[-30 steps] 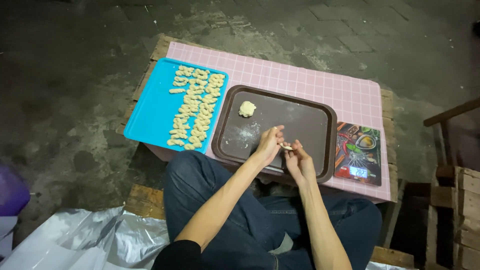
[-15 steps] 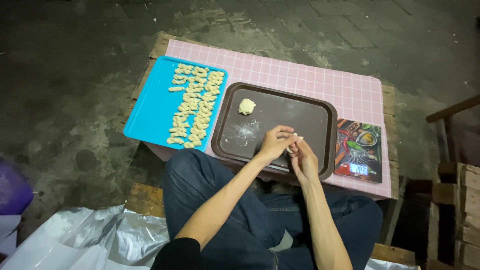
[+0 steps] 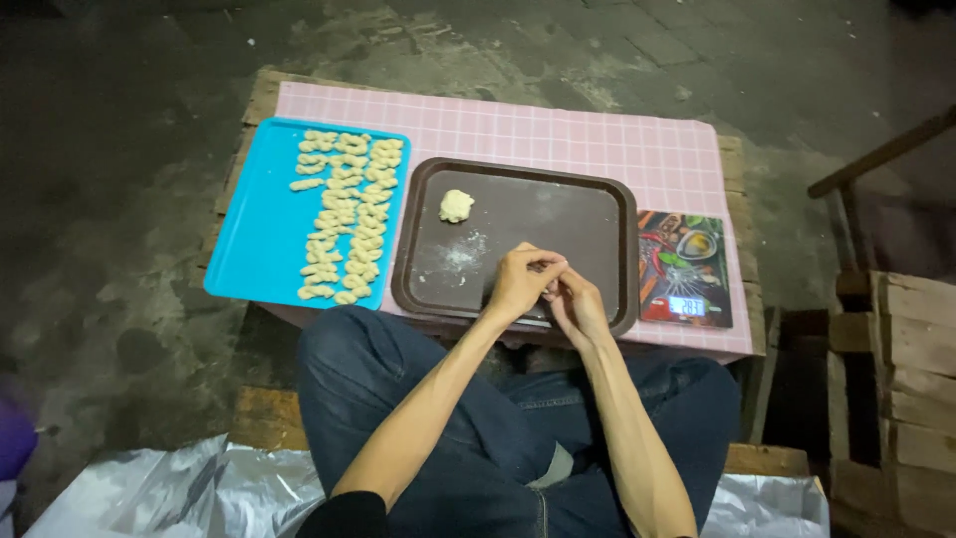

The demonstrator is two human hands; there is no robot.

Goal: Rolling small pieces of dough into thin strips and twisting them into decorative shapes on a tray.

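Observation:
My left hand (image 3: 520, 282) and my right hand (image 3: 580, 307) meet fingertip to fingertip over the near edge of a dark brown tray (image 3: 583, 214). Both pinch a small piece of pale dough, mostly hidden by the fingers. A lump of dough (image 3: 456, 205) lies on the tray's far left part, beside a dusting of flour (image 3: 460, 255). To the left, a blue tray (image 3: 249, 249) carries several small shaped dough pieces (image 3: 344, 214) in rows.
Both trays rest on a pink checked cloth (image 3: 558, 134) over a low wooden table. A flat kitchen scale (image 3: 687, 267) with a colourful top lies right of the brown tray. Wooden crates (image 3: 916, 389) stand at the right; plastic sheeting (image 3: 149, 498) lies by my legs.
My hands have drawn closer together and shifted slightly toward me; the pale dough piece seen between the fingers earlier is now covered by them.

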